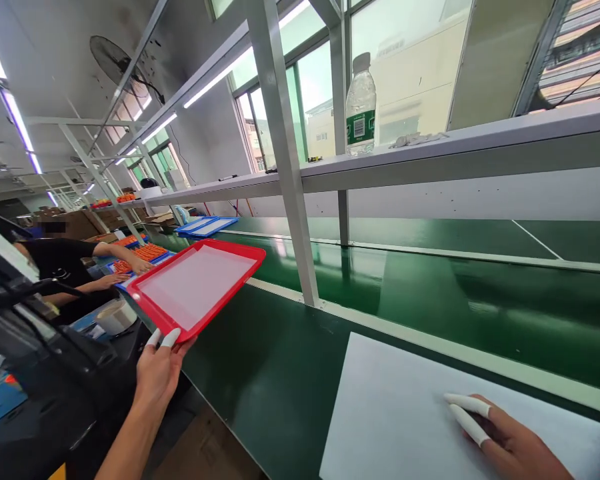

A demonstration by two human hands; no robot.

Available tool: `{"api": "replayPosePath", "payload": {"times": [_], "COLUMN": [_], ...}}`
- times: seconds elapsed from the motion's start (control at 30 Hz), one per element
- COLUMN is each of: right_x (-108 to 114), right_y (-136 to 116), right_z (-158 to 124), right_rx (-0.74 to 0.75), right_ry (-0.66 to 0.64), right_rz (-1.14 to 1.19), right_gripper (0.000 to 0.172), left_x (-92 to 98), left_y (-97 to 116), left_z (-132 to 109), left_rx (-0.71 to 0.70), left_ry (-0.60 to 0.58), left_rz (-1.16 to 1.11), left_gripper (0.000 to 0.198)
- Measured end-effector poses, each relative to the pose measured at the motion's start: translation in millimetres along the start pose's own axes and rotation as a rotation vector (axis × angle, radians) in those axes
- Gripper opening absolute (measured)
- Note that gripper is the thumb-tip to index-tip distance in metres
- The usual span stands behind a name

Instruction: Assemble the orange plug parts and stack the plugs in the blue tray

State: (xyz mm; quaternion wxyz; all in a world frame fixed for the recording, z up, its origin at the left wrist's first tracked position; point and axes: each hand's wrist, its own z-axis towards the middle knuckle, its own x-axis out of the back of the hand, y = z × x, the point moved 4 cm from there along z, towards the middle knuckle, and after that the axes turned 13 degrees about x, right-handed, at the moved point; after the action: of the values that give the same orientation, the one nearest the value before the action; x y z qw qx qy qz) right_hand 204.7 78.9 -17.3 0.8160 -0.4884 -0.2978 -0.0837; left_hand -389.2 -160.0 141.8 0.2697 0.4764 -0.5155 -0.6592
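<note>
A red-rimmed tray point(230, 312) with a pale, whitish inside is gripped at its near edge by my left hand point(161, 367), which wears white finger cots. The tray is over the left part of the green work surface point(260, 373). On the right lies a large white sheet or board point(385, 407). My right hand point(500, 433) is over it, with two fingers in white finger cots stretched out close together. Nothing shows between those fingers; whether they touch the white surface I cannot tell.
Beyond the tray, a co-worker point(65, 267) reaches toward trays of orange parts point(147, 253). Blue-framed trays point(207, 227) lie farther back. A metal post point(285, 153) rises from the bench, and a plastic bottle point(361, 107) stands on the shelf point(460, 157). A tape roll point(116, 317) sits at left.
</note>
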Motion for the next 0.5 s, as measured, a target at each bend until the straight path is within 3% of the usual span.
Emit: {"api": "replayPosePath", "payload": {"times": [0.13,0.23,0.37,0.5], "right_x": [-3,-1,0,3], "right_y": [-10,-19,-31,-40], "right_z": [-2,-2,-1,-2], "right_rx": [-0.063,-0.062,-0.054,-0.074], "right_ry": [-0.099,-0.101,-0.123,-0.137], "right_rz": [0.135,0.124,0.138,0.144], "right_gripper": [0.031,0.029,0.029,0.03], "left_x": [28.0,42.9,47.0,39.7], "left_y": [-41,-65,-87,-109], "left_z": [-67,-101,-127,-139], "left_rx": [0.093,0.176,0.251,0.308], "left_ry": [0.048,0.122,0.192,0.166], "left_rz": [0.14,0.221,0.277,0.287], "left_gripper": [0.043,0.049,0.055,0.06]}}
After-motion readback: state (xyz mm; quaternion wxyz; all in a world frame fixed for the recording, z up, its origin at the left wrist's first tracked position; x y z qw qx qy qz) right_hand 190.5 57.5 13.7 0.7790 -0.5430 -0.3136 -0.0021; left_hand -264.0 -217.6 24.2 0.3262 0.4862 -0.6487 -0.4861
